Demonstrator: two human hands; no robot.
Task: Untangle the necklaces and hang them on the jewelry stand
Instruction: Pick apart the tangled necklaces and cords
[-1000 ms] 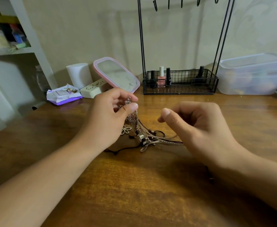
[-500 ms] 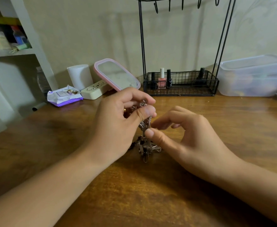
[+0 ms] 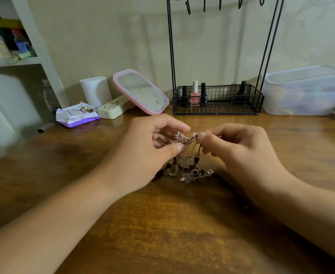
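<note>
A knot of tangled necklaces, silver chains mixed with dark cords and beads, hangs between my hands over the wooden table. Its lower end rests on the wood. My left hand pinches the top of the tangle between thumb and forefinger. Facing it, my right hand pinches the same bunch from the right. The black wire jewelry stand rises at the back, its hooks bare along the top edge of the view.
The stand's wire basket holds several nail polish bottles. Left of it lean a pink-rimmed mirror, a white cylinder, a cream case and a purple wipes pack. A clear plastic box sits back right; white shelves stand left.
My right hand came in from the right and took hold of the tangle beside my left hand. Both hands have lifted the bunch higher off the table.
</note>
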